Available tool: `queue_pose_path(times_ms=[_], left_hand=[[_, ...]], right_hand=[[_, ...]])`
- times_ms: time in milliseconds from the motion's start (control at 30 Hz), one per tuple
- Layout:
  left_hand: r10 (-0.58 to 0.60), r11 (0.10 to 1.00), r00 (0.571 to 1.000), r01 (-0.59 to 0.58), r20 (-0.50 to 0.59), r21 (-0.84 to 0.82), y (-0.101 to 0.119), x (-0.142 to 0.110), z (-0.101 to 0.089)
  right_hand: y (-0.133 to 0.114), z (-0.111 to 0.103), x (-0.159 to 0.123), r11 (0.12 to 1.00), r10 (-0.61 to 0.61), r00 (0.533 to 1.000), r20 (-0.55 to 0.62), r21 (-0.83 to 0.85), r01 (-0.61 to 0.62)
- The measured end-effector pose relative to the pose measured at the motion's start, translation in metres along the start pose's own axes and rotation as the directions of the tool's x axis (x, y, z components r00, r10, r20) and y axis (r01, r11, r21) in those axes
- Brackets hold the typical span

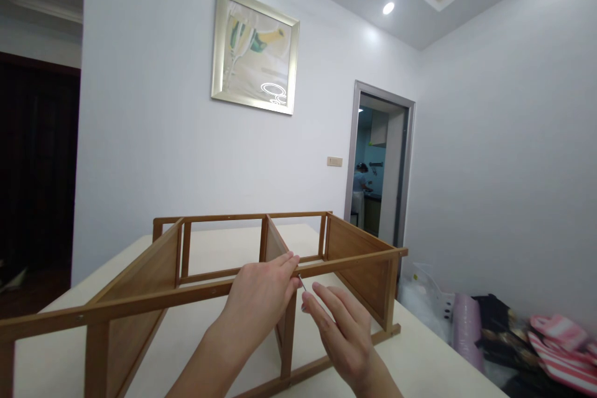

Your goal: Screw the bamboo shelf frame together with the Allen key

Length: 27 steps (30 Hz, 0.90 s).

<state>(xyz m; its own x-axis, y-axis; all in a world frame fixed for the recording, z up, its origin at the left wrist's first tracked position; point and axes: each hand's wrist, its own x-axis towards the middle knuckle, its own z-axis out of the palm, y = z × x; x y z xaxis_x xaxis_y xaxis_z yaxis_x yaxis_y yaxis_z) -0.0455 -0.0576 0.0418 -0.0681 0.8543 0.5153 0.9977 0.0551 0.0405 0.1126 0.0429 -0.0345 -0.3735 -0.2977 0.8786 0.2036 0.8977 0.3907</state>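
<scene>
A brown wooden shelf frame lies on its side on the white table, with several shelf panels between its rails. My left hand is closed over the near upper rail at the middle panel, fingers on top and thumb at the front. Just right of it, my right hand pinches a thin metal hex key between thumb and fingers. The key's tip meets the front of the rail beside my left thumb. Its lower end is partly hidden by my right fingertips.
The frame spans most of the white table. Right of the table lie a purple roll, clear plastic wrapping and pink striped fabric. A person stands beyond the doorway. A framed picture hangs on the wall.
</scene>
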Motion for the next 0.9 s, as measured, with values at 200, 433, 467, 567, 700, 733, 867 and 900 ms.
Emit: queue_pose_path(times_ms=[200,433,467,567,700,733,867,900], left_hand=[[0.015,1.0,1.0,-0.015,0.009,-0.001,0.0,0.0,0.0],[0.019,1.0,1.0,-0.019,-0.004,-0.001,0.001,0.0,0.0],[0.019,1.0,1.0,-0.019,-0.006,-0.005,0.001,0.0,0.0],[0.009,1.0,1.0,-0.009,0.002,-0.017,0.0,0.001,-0.001],[0.005,1.0,1.0,-0.005,0.005,-0.021,0.0,0.001,0.0],[0.003,1.0,1.0,-0.003,0.004,-0.018,0.0,0.001,0.0],[-0.006,1.0,1.0,0.007,0.011,-0.029,0.0,-0.002,0.0],[0.0,0.999,1.0,0.001,0.015,-0.047,-0.001,-0.003,-0.001]], right_hand=[[-0.002,0.002,0.007,0.999,0.0,0.999,-0.044,0.04,0.002],[-0.016,0.011,0.022,0.975,0.16,0.972,-0.175,0.181,-0.128],[-0.018,0.012,0.022,0.966,0.199,0.963,-0.183,0.2,-0.161],[-0.023,0.014,0.022,0.917,0.327,0.928,-0.178,0.297,-0.266],[-0.028,0.016,0.022,0.79,0.481,0.869,-0.116,0.487,-0.372],[-0.029,0.017,0.022,0.754,0.51,0.855,-0.096,0.528,-0.39],[-0.029,0.019,0.019,0.679,0.564,0.822,-0.078,0.611,-0.408],[-0.028,0.018,0.018,0.688,0.549,0.832,-0.079,0.608,-0.396]])
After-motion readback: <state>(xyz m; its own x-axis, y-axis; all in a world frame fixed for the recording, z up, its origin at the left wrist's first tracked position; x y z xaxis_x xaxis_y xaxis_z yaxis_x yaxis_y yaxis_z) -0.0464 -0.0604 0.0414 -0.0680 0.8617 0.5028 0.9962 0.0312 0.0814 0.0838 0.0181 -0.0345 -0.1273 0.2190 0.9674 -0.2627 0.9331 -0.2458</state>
